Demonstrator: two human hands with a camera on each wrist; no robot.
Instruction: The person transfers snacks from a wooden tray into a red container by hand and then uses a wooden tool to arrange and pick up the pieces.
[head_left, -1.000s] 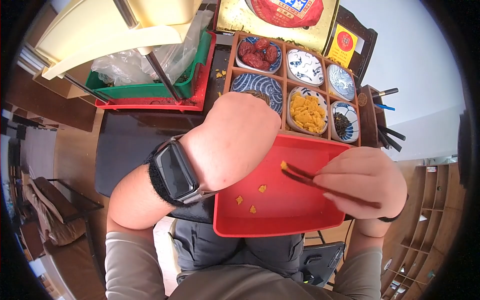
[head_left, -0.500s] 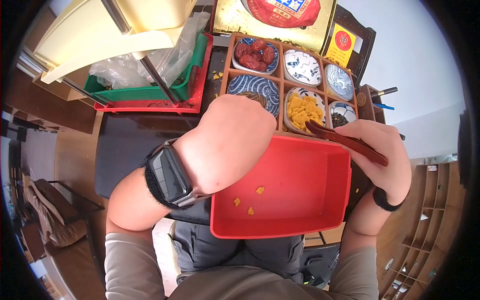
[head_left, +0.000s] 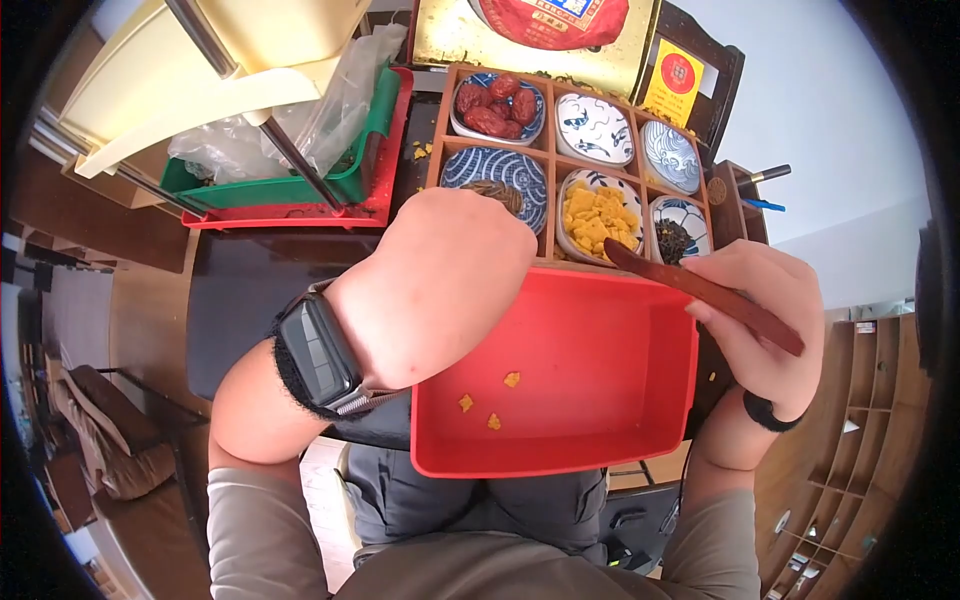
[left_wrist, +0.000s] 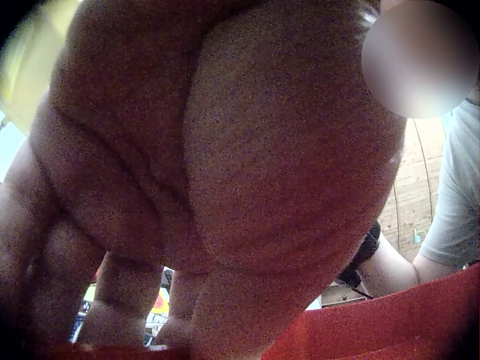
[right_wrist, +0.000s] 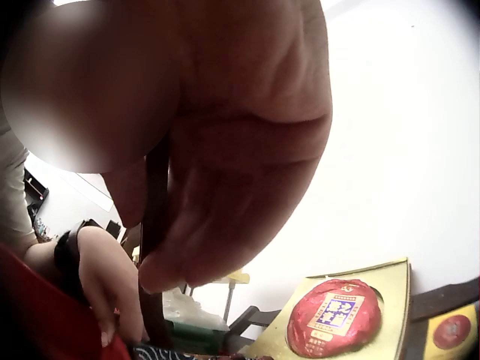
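My left hand (head_left: 430, 280) grips the rim of the red plastic tray (head_left: 600, 440) at its far left side; its fingertips are mostly hidden in the head view. In the left wrist view the palm (left_wrist: 285, 150) faces the camera, with the fingers reaching down to the red rim. My right hand (head_left: 765, 310) pinches dark red wooden tweezers (head_left: 715, 295). Their tips meet the near edge of a patterned bowl of yellow flakes (head_left: 600, 215). Inside the tray lie 3 small yellow pieces (head_left: 493, 422).
The wooden divided box (head_left: 552, 215) also holds bowls of red dates (head_left: 495, 105), dark dried leaves (head_left: 675, 240) and brown strands (head_left: 500, 193). A green bin (head_left: 270, 195) with plastic bags stands left. Behind are a gold box (head_left: 440, 40) and a red round package (head_left: 550, 20).
My right hand has gone from over the tray up to the flake bowl with the tweezers. The yellow piece at their tips no longer shows. My left hand stays at the tray.
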